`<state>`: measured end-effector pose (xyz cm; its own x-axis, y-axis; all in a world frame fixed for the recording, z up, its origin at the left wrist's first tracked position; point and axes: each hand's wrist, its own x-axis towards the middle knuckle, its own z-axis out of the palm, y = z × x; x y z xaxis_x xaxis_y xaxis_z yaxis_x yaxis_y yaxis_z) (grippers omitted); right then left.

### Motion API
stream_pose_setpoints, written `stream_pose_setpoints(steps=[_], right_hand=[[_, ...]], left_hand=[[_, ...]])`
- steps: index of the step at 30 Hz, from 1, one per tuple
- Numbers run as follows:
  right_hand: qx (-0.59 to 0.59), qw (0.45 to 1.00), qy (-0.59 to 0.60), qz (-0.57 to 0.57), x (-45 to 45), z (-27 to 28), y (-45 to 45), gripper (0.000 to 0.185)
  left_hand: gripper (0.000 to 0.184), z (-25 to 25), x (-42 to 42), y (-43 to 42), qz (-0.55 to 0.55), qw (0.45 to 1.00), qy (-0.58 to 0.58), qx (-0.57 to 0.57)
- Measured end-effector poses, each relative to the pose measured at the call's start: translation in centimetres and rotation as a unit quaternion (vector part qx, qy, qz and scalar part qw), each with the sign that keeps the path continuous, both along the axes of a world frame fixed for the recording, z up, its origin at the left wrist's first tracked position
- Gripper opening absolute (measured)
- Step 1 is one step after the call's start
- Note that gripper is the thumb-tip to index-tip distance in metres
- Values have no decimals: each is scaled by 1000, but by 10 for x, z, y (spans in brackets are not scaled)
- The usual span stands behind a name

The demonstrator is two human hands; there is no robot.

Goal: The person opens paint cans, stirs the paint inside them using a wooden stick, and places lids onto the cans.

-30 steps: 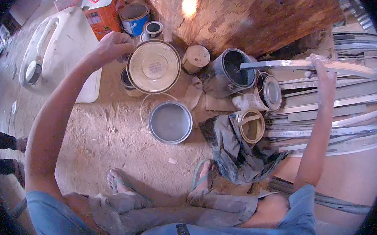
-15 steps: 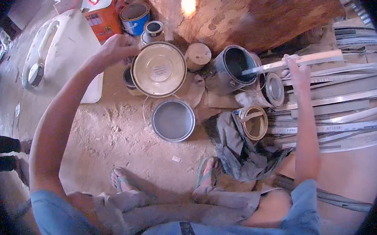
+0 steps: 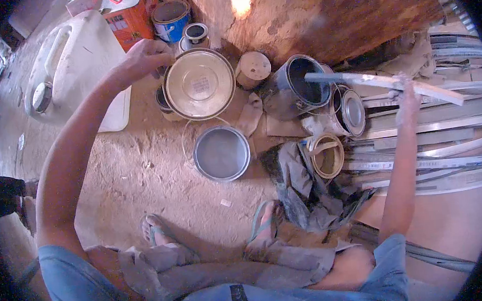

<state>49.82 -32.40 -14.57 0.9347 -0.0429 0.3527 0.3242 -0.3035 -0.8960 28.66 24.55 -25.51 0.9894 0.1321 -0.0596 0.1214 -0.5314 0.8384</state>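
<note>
My left hand has its fingers closed at the upper left rim of a round cream paint can lid, which carries a small label. Just below the lid, an open paint can full of grey paint stands on the ground. My right hand grips a long wooden stick around its middle. The stick's grey-coated end is at the mouth of a tilted dark paint can. Whether the stick touches that can's rim, I cannot tell.
A white jerrycan and orange box stand at upper left, near a blue can. Long metal strips lie at right. A dark plastic bag lies beside an open can. A large brown board stands behind.
My right hand has moved right and slightly down, drawing the stick back and tilting its near end downward. The lid and my left hand have shifted slightly up and left.
</note>
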Motion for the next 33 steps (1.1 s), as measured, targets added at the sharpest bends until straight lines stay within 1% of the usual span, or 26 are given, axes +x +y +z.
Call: stream_pose_setpoints(steps=[1,3,5,7,8,9,10,11,12,13,14,15,16,17,18,19,21,22,24,25,26,27,28,29,32,33], right_hand=[[0,1000,2,-1,-5,12,3,38],[-54,998,-37,-28,-12,35,11,36],[-45,999,-23,-19,-6,38,9,35],[-101,995,-6,17,-1,22,11,38],[-149,988,-50,5,23,-21,-1,46],[-172,984,-30,-30,36,-44,-8,49],[-194,979,-8,-63,37,-57,-1,52],[-160,984,18,-75,38,-59,-1,51],[-125,987,43,-88,38,-60,0,51],[-42,989,106,-94,35,-47,-8,48],[31,996,65,-60,39,-43,-18,45],[46,995,74,-56,47,-34,-35,41],[29,998,-11,-47,46,-31,-40,38],[100,992,83,-4,52,-14,-51,33],[49,996,58,49,72,-20,-77,28],[50,995,64,57,51,-12,-54,28],[121,979,121,114,8,8,-10,26],[75,980,108,146,-3,3,4,22],[25,982,105,155,-46,-4,60,20],[1,967,116,228,-61,-9,80,19],[-21,945,127,300,-76,-14,99,20],[-70,938,105,324,-93,-21,118,21],[-119,927,82,346,-108,-29,137,22],[-169,909,13,381,-120,-36,154,21],[-232,880,35,413,-161,-50,195,17],[-231,880,35,414,-170,-55,205,17]], left_hand=[[26,2,-1,0,6,1000,3,-6],[26,3,-1,-3,13,1000,6,-11],[28,6,-2,-4,3,999,-4,-52],[28,2,2,-2,-2,998,-5,-55],[28,0,6,-3,-9,998,-9,-62],[28,5,10,-7,-14,998,-14,-62],[28,10,12,-10,-35,999,-27,-30],[28,12,8,-8,-47,998,-36,0],[29,-2,11,2,-36,996,-61,48],[29,-6,3,4,-26,998,-47,45],[29,-3,1,1,-15,999,-42,-5],[30,2,0,-2,-1,998,-42,-55],[31,4,-4,-1,-3,999,-29,-37],[31,3,-7,2,9,999,-25,-38],[30,2,-8,4,-3,999,-25,-39],[30,-2,-6,10,-18,999,-24,-40],[31,-6,-2,17,-6,999,-16,-45],[31,-4,0,17,-6,999,-24,-47],[31,1,2,11,18,998,-55,-33],[31,3,4,12,22,998,-53,-34],[30,4,7,17,-9,998,-56,-24],[30,5,8,20,-41,997,-59,-13],[31,3,10,17,-4,998,-66,-7],[31,3,9,17,0,998,-65,-7],[32,5,4,18,-7,996,-89,-1],[31,9,1,18,-10,998,-62,2]])
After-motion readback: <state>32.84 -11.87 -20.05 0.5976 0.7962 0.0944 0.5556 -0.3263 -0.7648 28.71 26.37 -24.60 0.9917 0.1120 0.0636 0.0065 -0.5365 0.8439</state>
